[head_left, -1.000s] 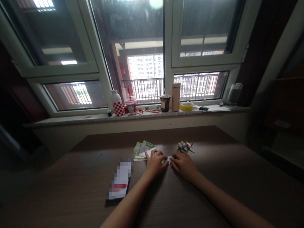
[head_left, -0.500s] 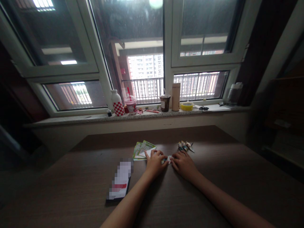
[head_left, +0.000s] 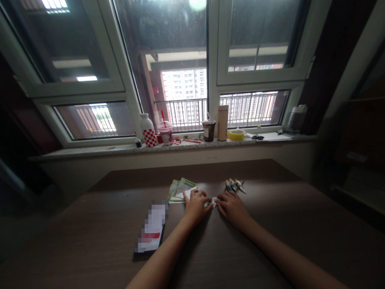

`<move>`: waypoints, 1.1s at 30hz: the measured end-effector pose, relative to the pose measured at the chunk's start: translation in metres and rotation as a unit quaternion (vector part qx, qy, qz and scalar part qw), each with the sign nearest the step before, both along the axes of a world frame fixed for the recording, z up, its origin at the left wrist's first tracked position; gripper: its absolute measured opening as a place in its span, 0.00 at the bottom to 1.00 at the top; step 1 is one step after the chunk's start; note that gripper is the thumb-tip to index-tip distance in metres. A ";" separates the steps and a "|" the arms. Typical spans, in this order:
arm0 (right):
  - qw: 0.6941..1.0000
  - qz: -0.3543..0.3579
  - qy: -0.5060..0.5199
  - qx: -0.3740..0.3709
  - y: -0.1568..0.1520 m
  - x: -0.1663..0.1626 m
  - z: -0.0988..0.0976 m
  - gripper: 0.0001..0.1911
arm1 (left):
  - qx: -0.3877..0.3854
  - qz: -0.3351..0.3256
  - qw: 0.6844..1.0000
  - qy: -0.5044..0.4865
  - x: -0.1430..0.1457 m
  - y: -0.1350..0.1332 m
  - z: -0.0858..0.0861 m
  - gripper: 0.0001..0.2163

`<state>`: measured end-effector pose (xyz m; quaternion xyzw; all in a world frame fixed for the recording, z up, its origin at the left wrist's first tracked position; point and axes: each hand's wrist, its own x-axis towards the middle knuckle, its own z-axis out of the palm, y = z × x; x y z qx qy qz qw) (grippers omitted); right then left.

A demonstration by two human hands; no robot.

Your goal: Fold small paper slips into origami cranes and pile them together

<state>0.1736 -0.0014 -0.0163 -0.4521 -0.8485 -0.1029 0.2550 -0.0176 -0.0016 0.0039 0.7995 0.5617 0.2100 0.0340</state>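
Note:
Both hands rest on the brown table. My left hand (head_left: 197, 206) has its fingers bent and closed on one end of a small pale piece (head_left: 213, 202) that looks like patterned paper. My right hand (head_left: 233, 208) pinches the other end, nearly meeting the left. The fingers hide most of the piece. Beside my left hand lie several green-bordered sheets (head_left: 184, 185), fanned out, with a white sheet on top. Just beyond my right hand sit several small patterned, pointed pieces (head_left: 235, 185), too small to make out well.
A phone (head_left: 152, 228) with a blurred screen lies left of my left forearm. On the windowsill (head_left: 120, 149) behind the table stand a checkered bottle (head_left: 148, 130), a pink drink cup (head_left: 165, 132), a brown drink cup (head_left: 209, 131), a tan flask (head_left: 223, 123) and yellow tape (head_left: 236, 135).

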 end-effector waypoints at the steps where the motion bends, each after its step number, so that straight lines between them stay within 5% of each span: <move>1: 1.000 0.002 0.001 -0.001 0.000 0.000 0.000 0.12 | -0.001 0.002 1.000 0.001 0.000 0.000 0.000 0.10; 33: 0.999 0.023 0.020 -0.034 0.007 0.003 -0.006 0.12 | -0.025 -0.007 1.000 0.012 0.001 0.002 -0.002 0.14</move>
